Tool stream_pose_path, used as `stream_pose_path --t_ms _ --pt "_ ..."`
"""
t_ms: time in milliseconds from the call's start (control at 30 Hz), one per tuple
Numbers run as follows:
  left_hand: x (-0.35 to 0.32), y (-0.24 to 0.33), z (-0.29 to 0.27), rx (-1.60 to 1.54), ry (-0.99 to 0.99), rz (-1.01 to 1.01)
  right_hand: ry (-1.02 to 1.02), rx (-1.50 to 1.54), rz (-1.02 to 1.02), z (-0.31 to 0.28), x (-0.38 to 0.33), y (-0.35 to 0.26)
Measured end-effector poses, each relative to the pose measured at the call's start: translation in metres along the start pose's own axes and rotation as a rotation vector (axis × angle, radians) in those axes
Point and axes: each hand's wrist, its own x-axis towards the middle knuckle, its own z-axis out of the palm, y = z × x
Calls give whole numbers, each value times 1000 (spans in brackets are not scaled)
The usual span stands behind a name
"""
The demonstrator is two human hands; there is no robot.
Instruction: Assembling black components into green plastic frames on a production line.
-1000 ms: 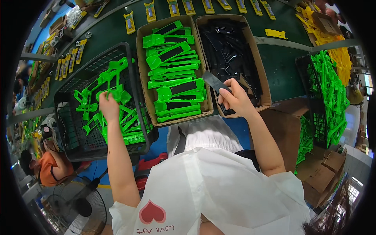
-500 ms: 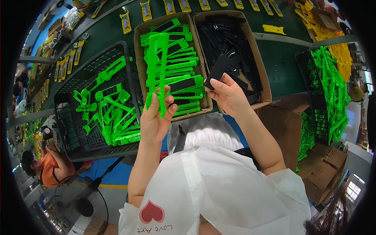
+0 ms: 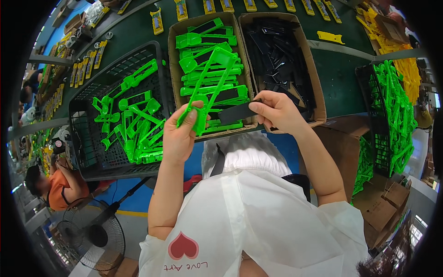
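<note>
Left hand (image 3: 177,138) fingers are clamped on a long green plastic piece (image 3: 207,85); right hand (image 3: 277,111) fingers pinch a flat black strip (image 3: 236,113) just beside it. Beyond, one cardboard box (image 3: 173,60) holds green pieces, another (image 3: 318,99) black strips, and a black crate (image 3: 76,138) more green pieces.

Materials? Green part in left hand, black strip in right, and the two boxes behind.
Green part: looks like moulded plastic, bright uniform colour, slight sheen. Black strip: probably plastic, flat, thin, matte; could be rubber. Boxes: brown corrugated cardboard, dull raw edges.
</note>
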Motion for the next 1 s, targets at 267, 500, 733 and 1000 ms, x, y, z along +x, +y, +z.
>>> stream_pose_path --t_ms 267,500,733,1000 --pt "10 17 -5 516 -123 -224 -37 -59 68 13 -6 -5" --pt "15 12 -6 487 -118 -248 121 -320 69 26 -3 -15" --pt "23 -3 -15 503 -122 -267 201 -930 -34 25 14 7" --pt "29 7 -15 1056 -350 74 99 -417 163 16 16 9"
